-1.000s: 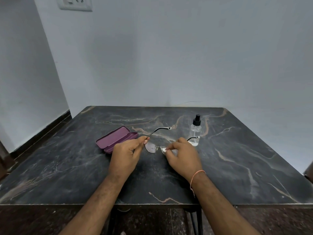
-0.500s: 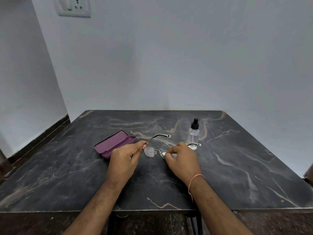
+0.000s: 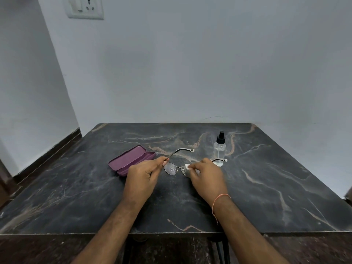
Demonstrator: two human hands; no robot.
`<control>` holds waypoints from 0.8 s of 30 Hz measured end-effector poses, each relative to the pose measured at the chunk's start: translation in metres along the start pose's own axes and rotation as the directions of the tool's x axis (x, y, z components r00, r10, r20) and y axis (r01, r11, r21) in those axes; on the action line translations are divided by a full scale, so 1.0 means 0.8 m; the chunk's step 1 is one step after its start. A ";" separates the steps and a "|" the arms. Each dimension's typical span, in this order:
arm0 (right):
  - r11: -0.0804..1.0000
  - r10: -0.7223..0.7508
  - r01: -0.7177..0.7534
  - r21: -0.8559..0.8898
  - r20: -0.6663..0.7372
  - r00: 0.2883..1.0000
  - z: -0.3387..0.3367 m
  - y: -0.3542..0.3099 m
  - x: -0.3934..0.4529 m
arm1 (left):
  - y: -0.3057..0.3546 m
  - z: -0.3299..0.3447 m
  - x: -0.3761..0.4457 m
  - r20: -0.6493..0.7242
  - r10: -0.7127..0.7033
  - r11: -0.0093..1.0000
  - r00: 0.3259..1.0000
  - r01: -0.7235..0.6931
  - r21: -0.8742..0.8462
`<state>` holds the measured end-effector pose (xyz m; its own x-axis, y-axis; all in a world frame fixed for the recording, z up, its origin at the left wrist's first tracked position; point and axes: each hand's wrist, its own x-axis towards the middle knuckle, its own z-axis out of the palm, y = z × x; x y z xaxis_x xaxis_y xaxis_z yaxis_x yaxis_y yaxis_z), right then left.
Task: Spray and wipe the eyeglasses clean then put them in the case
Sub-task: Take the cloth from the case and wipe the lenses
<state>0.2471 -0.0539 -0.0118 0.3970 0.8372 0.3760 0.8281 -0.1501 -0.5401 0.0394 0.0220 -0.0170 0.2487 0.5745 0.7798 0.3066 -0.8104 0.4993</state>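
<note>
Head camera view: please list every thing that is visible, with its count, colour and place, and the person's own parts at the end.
Thin metal-framed eyeglasses: one, dark frame with white temple tips, held above the table centre, droplets on the left lens.
Small white wiping cloth: one, white, on the right lens under the right fingers.
Open purple hard eyeglass case: one, purple, on the table left of the glasses.
Clear plastic spray bottle with black nozzle: one, upright, behind the right hand.
Dark marble table: one, black with tan veins.
White wall socket: one, upper left wall.
Orange thread wristband: one, right wrist.
Left hand: grip pinches the left temple.
Right hand: grip pinches the cloth on the lens.
</note>
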 end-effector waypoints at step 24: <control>0.999 0.012 -0.013 0.051 0.012 1.000 -0.003 -0.003 -0.003 | 0.002 -0.001 0.000 -0.014 -0.027 1.000 1.000 0.027 -0.012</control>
<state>0.2452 -0.0566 -0.0095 0.4021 0.8418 0.3600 0.8016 -0.1337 -0.5827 0.0395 0.0206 -0.0160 0.2274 0.5943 0.7715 0.3024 -0.7961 0.5241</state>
